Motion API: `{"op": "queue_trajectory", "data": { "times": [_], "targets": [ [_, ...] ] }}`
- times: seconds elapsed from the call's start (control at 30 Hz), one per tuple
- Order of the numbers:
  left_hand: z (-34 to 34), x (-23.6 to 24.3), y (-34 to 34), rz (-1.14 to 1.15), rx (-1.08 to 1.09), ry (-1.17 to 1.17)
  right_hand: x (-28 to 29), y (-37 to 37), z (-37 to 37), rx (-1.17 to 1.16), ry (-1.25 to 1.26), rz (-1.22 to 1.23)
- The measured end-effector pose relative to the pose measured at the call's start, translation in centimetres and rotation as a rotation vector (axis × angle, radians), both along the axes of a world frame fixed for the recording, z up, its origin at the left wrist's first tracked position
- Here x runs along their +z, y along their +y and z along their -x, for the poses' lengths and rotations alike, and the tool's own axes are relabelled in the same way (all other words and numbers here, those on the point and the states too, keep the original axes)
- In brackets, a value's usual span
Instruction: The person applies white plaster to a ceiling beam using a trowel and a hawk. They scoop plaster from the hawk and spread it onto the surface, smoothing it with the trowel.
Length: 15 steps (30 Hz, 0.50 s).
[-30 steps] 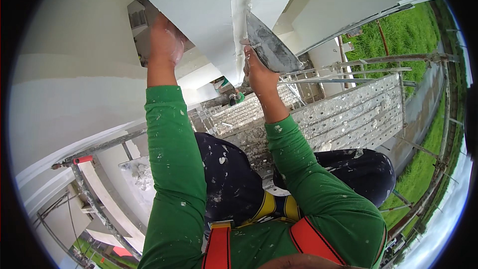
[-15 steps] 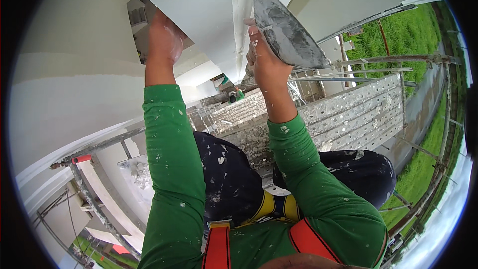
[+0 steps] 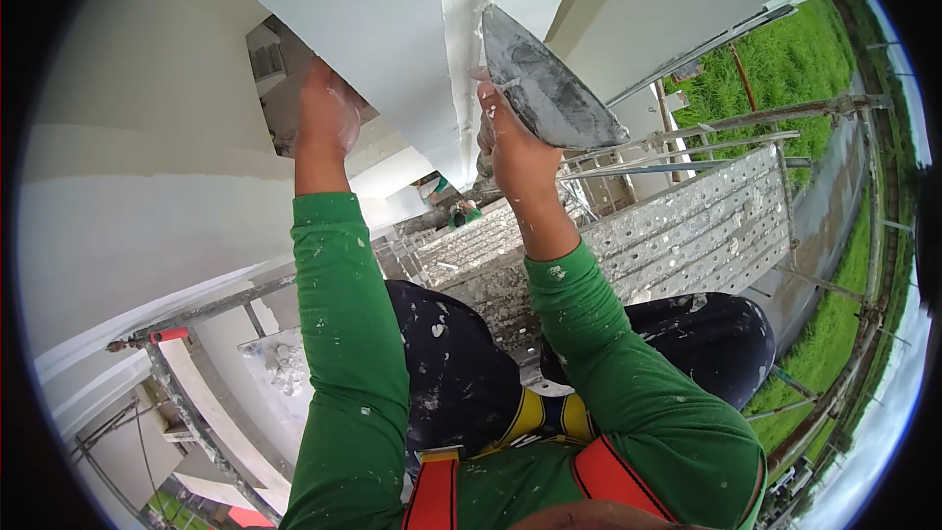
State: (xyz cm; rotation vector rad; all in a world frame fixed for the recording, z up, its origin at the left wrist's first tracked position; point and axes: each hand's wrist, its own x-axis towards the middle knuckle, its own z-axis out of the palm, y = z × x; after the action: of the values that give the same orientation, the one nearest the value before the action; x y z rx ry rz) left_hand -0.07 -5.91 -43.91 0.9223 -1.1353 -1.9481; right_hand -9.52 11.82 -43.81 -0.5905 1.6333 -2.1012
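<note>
While the right hand (image 3: 525, 152) is raised at the upper middle of the frame, its grip is clamped on a broad grey blade (image 3: 554, 88) smeared with pale filler. The blade slants from upper left to lower right, its top corner beside a white ridge (image 3: 464, 49) that runs down a white panel (image 3: 383, 25); whether the two touch, I cannot tell. At the upper left of the frame, the left hand (image 3: 329, 118) is up at the edge of the white panel, with its fingers hidden or blurred, so I cannot tell whether its grip is apart or together. Below the right hand, a perforated scaffold deck (image 3: 697, 216) spotted with white stretches toward the right of the frame, and green grass (image 3: 800, 64) lies beyond the pipes (image 3: 731, 121) at the upper right.
</note>
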Motion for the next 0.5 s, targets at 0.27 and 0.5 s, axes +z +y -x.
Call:
{"op": "queue_trajectory", "data": {
  "times": [0.27,0.5],
  "targets": [
    [0.2,1.5,0.9,0.0,-0.033,-0.013,1.5,-0.3,-0.3,-0.01,-0.086,0.11],
    [-0.2,1.0,0.3,0.015,-0.055,-0.03,3.6,-0.8,1.0,0.035,0.036,0.025]
  ]
}}
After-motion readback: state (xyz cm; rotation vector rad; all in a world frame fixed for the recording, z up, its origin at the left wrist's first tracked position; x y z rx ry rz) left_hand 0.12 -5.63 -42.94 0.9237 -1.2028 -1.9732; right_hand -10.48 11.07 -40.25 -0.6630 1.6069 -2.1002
